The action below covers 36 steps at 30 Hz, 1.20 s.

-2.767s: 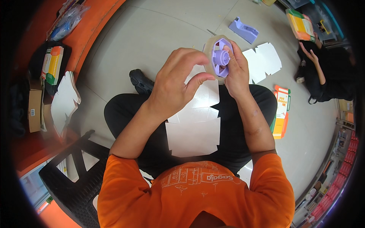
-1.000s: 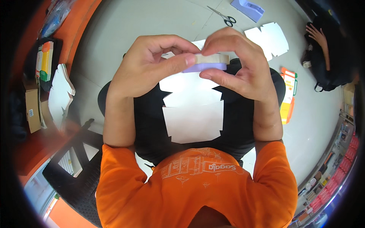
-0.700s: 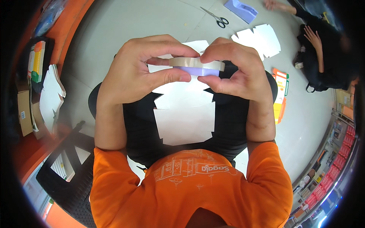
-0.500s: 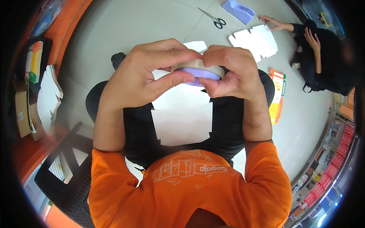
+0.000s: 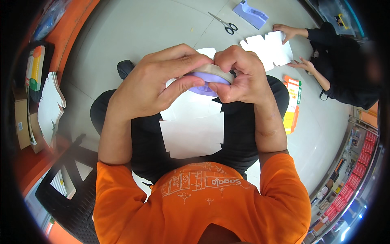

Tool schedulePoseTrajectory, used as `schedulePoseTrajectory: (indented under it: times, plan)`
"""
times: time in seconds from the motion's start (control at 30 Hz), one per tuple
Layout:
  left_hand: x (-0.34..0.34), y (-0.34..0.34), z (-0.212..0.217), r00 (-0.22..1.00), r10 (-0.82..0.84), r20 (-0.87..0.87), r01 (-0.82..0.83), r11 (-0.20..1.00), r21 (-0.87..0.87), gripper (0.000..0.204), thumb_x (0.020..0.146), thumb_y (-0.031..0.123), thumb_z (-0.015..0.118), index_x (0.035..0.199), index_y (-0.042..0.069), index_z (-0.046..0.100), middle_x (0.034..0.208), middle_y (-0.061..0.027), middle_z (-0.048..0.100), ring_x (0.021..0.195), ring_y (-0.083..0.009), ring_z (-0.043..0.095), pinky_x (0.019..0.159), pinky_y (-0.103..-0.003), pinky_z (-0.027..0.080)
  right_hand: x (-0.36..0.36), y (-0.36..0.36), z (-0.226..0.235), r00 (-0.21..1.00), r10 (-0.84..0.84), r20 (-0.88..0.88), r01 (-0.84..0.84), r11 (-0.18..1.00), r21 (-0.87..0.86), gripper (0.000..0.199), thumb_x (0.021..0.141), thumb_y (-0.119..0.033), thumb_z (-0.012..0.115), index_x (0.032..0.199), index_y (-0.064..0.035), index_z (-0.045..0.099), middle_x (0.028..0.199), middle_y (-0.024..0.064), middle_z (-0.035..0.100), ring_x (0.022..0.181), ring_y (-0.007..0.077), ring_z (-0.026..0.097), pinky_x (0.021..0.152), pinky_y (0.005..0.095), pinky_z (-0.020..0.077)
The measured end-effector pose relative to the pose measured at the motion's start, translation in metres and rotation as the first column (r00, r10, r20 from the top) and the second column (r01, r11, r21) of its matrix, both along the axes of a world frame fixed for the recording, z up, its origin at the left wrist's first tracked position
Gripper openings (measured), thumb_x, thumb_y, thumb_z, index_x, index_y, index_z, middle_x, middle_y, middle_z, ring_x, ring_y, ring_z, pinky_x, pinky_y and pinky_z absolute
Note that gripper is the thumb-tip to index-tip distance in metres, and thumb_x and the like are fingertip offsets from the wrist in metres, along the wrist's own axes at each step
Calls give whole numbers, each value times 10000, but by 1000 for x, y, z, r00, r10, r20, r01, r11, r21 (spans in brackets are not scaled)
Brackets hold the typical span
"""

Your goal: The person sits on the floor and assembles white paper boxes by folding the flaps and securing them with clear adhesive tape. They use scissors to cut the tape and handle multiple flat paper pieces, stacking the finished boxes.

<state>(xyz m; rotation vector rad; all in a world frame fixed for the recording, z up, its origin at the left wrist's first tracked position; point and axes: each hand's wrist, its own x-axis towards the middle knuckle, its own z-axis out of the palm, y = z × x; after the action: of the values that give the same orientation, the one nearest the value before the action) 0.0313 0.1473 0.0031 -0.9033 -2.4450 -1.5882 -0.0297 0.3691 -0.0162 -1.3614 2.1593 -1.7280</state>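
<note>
Between my hands, above my lap, is a roll of tape (image 5: 211, 72) on a purple core, tilted so its side shows. My left hand (image 5: 156, 77) grips its left side, thumb on the purple core and fingers along the outer rim. On the opposite side my right hand (image 5: 242, 73) pinches the roll, with the thumb at the core and the bent index finger at the top edge. A flat white cardboard cutout with notched edges (image 5: 192, 136) lies across my legs, partly hidden under the hands and roll.
Scissors with black handles (image 5: 226, 25) and a purple tape dispenser (image 5: 251, 14) lie on the floor ahead. At right, another person (image 5: 345, 61) handles a white cardboard cutout (image 5: 268, 49). An orange-yellow flattened box (image 5: 291, 103) lies nearby. A black chair (image 5: 69, 187) stands left.
The roll has tilted slightly, showing more of its purple core. The other person has brought both hands to the white cutout on the floor.
</note>
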Motion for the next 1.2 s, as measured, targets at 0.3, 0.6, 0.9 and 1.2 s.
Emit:
schedulePoseTrajectory:
  times: [0.3,0.6,0.9,1.2]
  plan:
    - [1,0,2,1000,3,22,-3,1000,-24,313,890,51,681,1183,-49,644,1007,-130,648,785,-203,613,677,-291,487,0,-6,-4,999,-41,-22,39,998,-56,276,614,-71,780,810,-65,586,717,36,612,570,158,510,540,263,435]
    - [-1,-3,4,996,4,89,-3,1000,-11,308,905,44,660,1197,-50,637,999,-132,657,815,-210,619,693,-289,508,10,-15,-5,944,-6,330,92,965,-244,253,654,-52,754,817,-61,561,687,27,559,576,151,491,542,259,419]
    - [-3,-3,-1,994,15,106,-12,999,-36,307,916,67,660,1203,-41,638,999,-120,655,821,-193,615,653,-274,497,-4,0,-7,998,53,-24,-53,998,27,212,702,-56,733,839,-70,572,685,33,552,575,158,488,542,280,423]
    - [-4,-4,-2,991,11,136,-9,1000,-19,314,940,89,643,1228,-35,629,1009,-119,652,836,-180,614,645,-265,493,0,-9,-8,997,-31,70,35,998,-51,226,718,-102,749,862,-73,578,663,19,506,555,137,448,514,265,383]
